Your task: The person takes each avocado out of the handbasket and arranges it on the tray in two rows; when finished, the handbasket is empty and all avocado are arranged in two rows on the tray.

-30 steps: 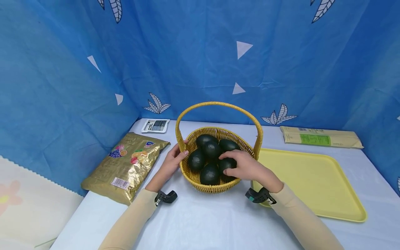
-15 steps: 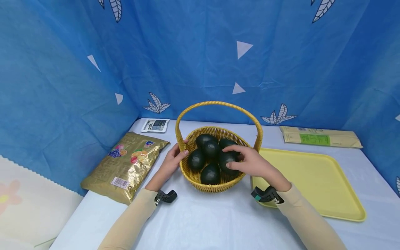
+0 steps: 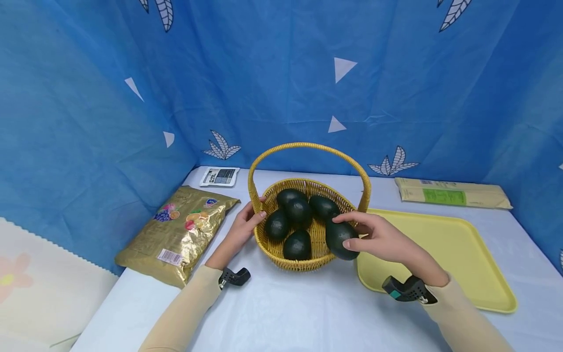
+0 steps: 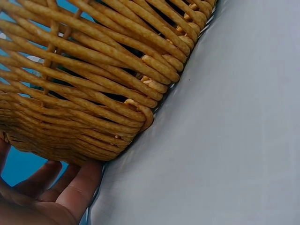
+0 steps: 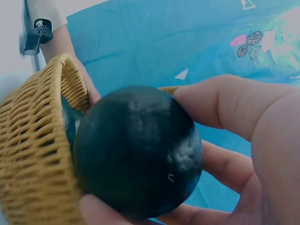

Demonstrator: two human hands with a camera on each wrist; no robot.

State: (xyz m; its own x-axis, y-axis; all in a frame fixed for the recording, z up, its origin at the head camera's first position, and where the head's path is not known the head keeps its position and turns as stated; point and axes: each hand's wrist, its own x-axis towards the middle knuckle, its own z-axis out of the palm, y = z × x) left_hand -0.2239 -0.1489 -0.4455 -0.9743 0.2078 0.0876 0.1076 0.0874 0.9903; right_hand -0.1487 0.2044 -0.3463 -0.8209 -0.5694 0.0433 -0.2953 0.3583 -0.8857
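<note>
A yellow wicker basket with a tall handle stands in the middle of the table and holds several dark green avocados. My right hand grips one more avocado just above the basket's right rim; the right wrist view shows the avocado filling my fingers beside the basket. My left hand holds the basket's left rim, thumb on the edge. In the left wrist view, my fingers lie against the basket wall.
A pale yellow tray lies right of the basket. A gold snack bag lies to the left, a small white packet behind it, and a long beige package at the back right. Blue cloth walls surround the white table.
My right hand closed on an avocado inside the basket, lifted it out and moved it right, over the basket's right rim. The left hand stayed on the rim.
</note>
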